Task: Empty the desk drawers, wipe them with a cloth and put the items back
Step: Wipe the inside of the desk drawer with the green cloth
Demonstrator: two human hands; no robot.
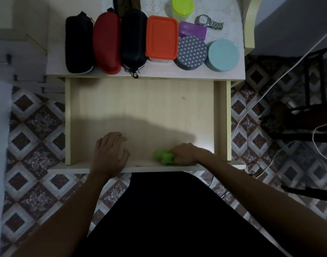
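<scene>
wiping drawer (140,108) | my right hand (185,153) clenched on green cloth (163,157) | left hand (110,147) flat, released | risk: leaning weight tips the pulled-out drawer, cases (107,43) on bench beyond slide

From my feed I see a dim room with a patterned diamond-tile floor (36,127), a pale wall (292,25) at upper right, a dark chair frame (311,101) at right, and white cables (261,97) trailing across the floor.

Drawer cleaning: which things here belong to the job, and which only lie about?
Job: drawer, green cloth in right hand, left hand, cases and boxes on desk.
Lying about: white cable, chair.
</scene>
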